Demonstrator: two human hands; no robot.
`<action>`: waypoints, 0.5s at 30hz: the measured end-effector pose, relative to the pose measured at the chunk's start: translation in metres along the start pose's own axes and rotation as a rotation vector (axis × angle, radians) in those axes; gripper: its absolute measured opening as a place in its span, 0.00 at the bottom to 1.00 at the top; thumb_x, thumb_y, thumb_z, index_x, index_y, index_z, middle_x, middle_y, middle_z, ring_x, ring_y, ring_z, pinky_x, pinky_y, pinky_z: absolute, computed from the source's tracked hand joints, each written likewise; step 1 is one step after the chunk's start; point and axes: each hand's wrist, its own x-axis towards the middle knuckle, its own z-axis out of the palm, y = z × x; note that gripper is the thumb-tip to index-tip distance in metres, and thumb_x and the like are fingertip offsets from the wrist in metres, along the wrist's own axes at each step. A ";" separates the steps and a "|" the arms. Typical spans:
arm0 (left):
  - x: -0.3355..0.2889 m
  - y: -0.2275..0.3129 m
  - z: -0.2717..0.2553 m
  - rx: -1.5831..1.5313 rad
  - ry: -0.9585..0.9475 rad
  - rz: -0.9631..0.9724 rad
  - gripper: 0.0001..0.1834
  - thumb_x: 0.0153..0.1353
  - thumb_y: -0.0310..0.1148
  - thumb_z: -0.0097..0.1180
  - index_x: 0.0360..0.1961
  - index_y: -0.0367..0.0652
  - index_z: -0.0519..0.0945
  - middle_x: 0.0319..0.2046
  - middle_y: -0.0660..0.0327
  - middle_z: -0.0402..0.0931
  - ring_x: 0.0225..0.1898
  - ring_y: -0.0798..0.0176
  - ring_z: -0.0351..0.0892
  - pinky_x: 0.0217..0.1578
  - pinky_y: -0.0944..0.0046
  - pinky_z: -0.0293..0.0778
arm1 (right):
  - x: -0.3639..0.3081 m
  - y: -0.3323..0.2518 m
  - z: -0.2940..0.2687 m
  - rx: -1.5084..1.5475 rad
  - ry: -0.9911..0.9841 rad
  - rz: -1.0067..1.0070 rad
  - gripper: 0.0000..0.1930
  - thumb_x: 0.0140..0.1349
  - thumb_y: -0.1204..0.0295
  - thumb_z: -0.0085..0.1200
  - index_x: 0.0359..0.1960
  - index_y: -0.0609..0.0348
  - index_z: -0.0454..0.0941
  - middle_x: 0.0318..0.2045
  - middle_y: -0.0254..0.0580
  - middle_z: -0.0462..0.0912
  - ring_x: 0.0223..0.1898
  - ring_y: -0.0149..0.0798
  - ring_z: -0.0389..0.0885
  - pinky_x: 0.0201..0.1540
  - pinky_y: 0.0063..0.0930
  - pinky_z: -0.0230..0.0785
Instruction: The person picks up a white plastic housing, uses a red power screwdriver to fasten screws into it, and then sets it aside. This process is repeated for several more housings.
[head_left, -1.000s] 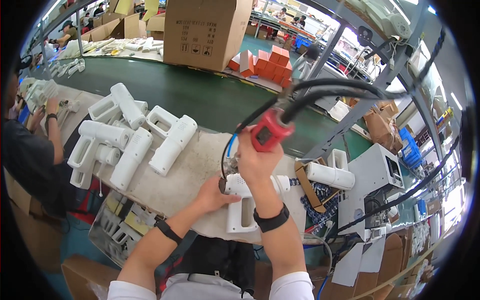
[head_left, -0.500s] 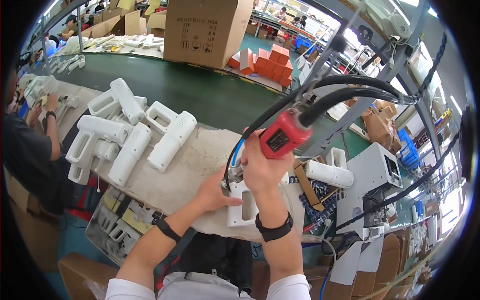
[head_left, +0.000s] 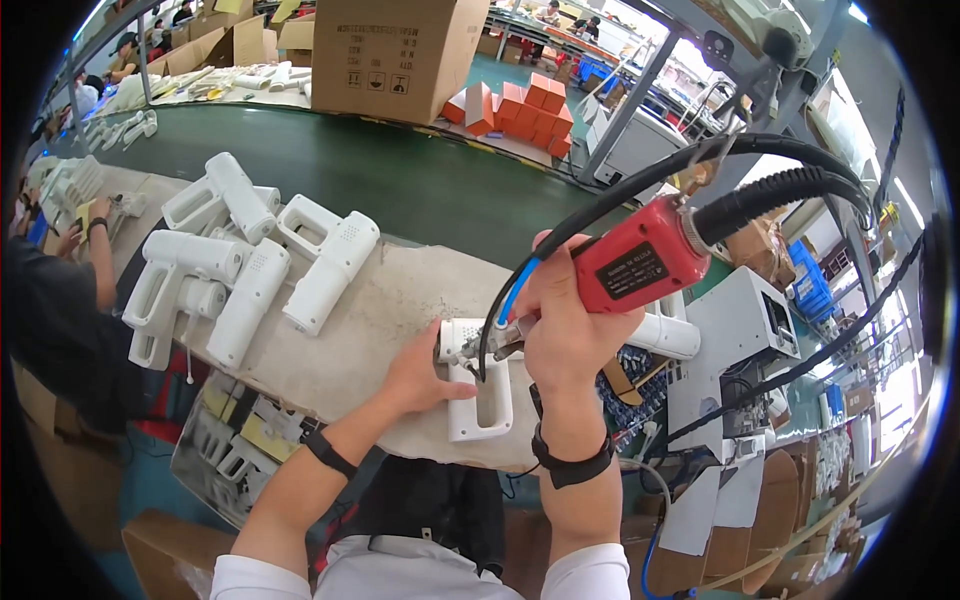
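My right hand [head_left: 565,335] is wrapped round a red electric screwdriver [head_left: 662,240], held tilted with its body up to the right. A thin black tube with a blue section runs beside its metal nose [head_left: 512,335], which points down-left at the top of a white plastic device housing [head_left: 463,415]. I cannot make out whether the tip touches a screw. My left hand [head_left: 415,375] grips the housing's left side, thumb across its looped handle, and keeps it on the bench.
Several similar white housings [head_left: 335,275] lie to the left on the bench covering [head_left: 400,285]. Beyond runs a green conveyor belt [head_left: 300,150] with a large carton [head_left: 385,60] past it. Right stand a grey-white machine [head_left: 740,320] and a box of dark small parts [head_left: 632,395]. A co-worker's arm [head_left: 105,265] is far left.
The red screwdriver has moved right and tipped further over, with its nose now in view over the housing. My left hand stays on the housing. The whole view has shifted slightly.
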 end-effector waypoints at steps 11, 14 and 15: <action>-0.003 0.010 0.000 -0.114 0.011 0.131 0.63 0.37 0.49 0.77 0.69 0.32 0.54 0.60 0.42 0.67 0.63 0.42 0.65 0.62 0.52 0.64 | -0.025 0.038 0.010 0.112 -0.027 0.299 0.09 0.64 0.70 0.60 0.30 0.62 0.75 0.16 0.30 0.75 0.16 0.23 0.70 0.19 0.18 0.60; -0.015 0.024 0.015 0.043 0.056 0.216 0.60 0.41 0.43 0.76 0.69 0.33 0.51 0.60 0.43 0.65 0.63 0.41 0.64 0.61 0.51 0.64 | -0.029 0.058 0.001 -0.004 -0.054 0.191 0.09 0.64 0.71 0.60 0.30 0.62 0.75 0.17 0.31 0.75 0.16 0.23 0.71 0.19 0.18 0.61; -0.027 0.033 0.024 0.096 0.126 0.182 0.58 0.43 0.41 0.75 0.69 0.34 0.50 0.60 0.43 0.63 0.63 0.40 0.63 0.61 0.50 0.64 | -0.028 0.058 -0.001 -0.003 -0.051 0.185 0.09 0.64 0.71 0.60 0.30 0.62 0.75 0.17 0.31 0.75 0.16 0.23 0.71 0.19 0.18 0.61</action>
